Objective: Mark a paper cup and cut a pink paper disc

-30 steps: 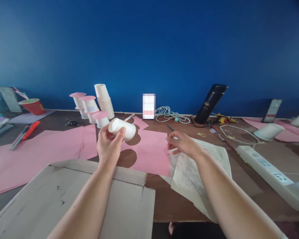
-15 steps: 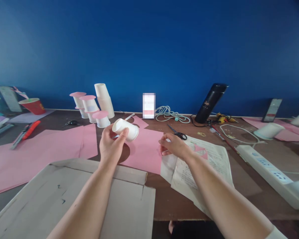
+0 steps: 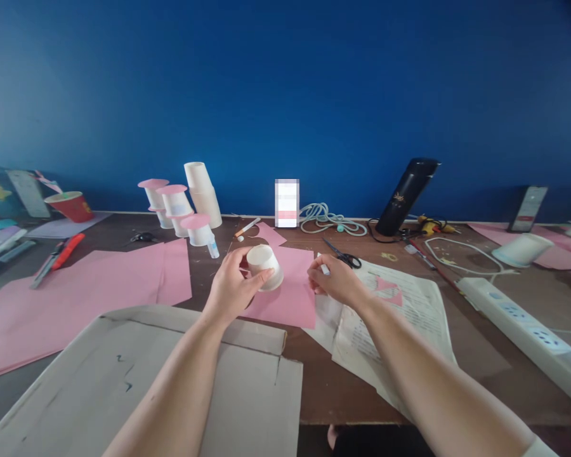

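My left hand (image 3: 235, 282) is closed around a white paper cup (image 3: 259, 259). The cup is upside down, its wide rim on or close to a pink sheet of paper (image 3: 297, 285). My right hand (image 3: 330, 277), by that sheet's right edge, has its fingers pinched on a slim white pen (image 3: 325, 269); most of it is hidden in the fist. Behind my left hand stand several white cups with pink paper discs (image 3: 196, 221) on and between them. A small translucent tube (image 3: 212, 246) lies beside them.
Black scissors (image 3: 345, 255) and printed papers (image 3: 400, 317) lie near my right hand. A grey board (image 3: 171, 374) lies under my left forearm. Pink sheets (image 3: 114, 273), a cutter (image 3: 50, 263), a tall stack of cups (image 3: 204, 200), a black flask (image 3: 404, 197) and a power strip (image 3: 518, 330) are around.
My left hand has brought the cup down and right, turning it from tilted to upside down over the pink sheet. The tube now shows beside the disc-topped cups. My right hand has hardly moved.
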A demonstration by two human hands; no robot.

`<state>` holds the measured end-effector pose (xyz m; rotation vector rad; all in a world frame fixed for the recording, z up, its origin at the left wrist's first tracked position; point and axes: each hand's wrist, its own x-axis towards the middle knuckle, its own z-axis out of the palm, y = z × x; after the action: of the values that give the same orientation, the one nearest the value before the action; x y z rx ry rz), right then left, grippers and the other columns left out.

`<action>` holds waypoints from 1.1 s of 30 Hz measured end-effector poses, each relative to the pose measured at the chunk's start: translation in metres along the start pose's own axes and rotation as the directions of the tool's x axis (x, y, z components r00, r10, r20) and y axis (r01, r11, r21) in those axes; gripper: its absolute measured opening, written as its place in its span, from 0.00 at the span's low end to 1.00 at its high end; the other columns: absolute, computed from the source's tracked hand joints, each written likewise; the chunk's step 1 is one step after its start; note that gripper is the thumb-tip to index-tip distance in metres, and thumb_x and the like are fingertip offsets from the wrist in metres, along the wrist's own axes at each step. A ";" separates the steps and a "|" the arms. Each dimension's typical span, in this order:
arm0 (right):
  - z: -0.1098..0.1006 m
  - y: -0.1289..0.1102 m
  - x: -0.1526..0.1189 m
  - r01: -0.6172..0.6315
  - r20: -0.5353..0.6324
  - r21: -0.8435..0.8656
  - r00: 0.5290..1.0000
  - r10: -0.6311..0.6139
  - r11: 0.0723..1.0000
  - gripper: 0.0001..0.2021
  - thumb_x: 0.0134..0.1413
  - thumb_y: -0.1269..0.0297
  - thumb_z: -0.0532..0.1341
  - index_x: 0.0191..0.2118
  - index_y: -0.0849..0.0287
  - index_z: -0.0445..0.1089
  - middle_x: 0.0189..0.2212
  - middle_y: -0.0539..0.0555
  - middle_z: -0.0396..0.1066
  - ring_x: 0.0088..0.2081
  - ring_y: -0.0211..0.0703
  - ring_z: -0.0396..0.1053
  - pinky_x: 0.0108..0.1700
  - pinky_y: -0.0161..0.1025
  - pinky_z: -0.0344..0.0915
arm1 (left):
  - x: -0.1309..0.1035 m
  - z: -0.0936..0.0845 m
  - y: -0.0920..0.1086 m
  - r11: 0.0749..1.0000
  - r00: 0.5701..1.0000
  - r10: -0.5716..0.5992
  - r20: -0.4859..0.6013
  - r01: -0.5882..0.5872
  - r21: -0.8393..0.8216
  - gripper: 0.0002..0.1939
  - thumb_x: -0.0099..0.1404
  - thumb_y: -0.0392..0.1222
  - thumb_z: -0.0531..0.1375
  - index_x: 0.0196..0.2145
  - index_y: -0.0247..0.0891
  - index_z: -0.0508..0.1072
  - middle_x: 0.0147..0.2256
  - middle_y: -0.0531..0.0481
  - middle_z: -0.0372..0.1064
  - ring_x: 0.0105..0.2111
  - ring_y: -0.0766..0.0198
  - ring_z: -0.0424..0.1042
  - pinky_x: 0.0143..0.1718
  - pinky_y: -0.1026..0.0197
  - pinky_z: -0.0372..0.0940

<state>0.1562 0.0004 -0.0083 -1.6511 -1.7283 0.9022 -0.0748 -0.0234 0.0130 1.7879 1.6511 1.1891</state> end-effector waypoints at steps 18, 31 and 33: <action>-0.001 0.003 0.001 0.129 -0.023 -0.038 0.991 -0.130 0.991 0.05 0.47 0.72 0.55 0.30 0.55 0.64 0.27 0.48 0.75 0.31 0.41 0.75 0.37 0.37 0.67 | 0.001 0.006 -0.008 0.987 0.994 -0.068 0.090 0.054 0.155 0.22 0.54 0.53 0.62 0.45 0.43 0.69 0.43 0.47 0.70 0.41 0.54 0.69 0.39 0.54 0.62; -0.013 -0.002 -0.002 0.219 -0.184 -0.069 0.956 -0.229 0.973 0.06 0.50 0.71 0.56 0.35 0.54 0.66 0.23 0.46 0.73 0.26 0.38 0.73 0.33 0.34 0.66 | -0.005 -0.005 0.005 1.000 0.999 0.003 0.051 -0.004 0.006 0.23 0.54 0.52 0.63 0.48 0.45 0.68 0.46 0.49 0.70 0.40 0.58 0.70 0.40 0.56 0.65; -0.013 -0.003 -0.004 0.295 -0.230 -0.014 0.929 -0.290 0.955 0.09 0.53 0.69 0.56 0.41 0.53 0.65 0.29 0.47 0.74 0.26 0.37 0.73 0.34 0.35 0.67 | -0.004 -0.010 0.006 0.998 0.999 -0.034 0.024 0.035 -0.047 0.25 0.55 0.53 0.63 0.50 0.46 0.67 0.47 0.50 0.70 0.39 0.59 0.71 0.39 0.56 0.66</action>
<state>0.1645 -0.0030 0.0024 -1.3741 -1.7357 0.5630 -0.0789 -0.0312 0.0218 1.7314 1.6210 1.1787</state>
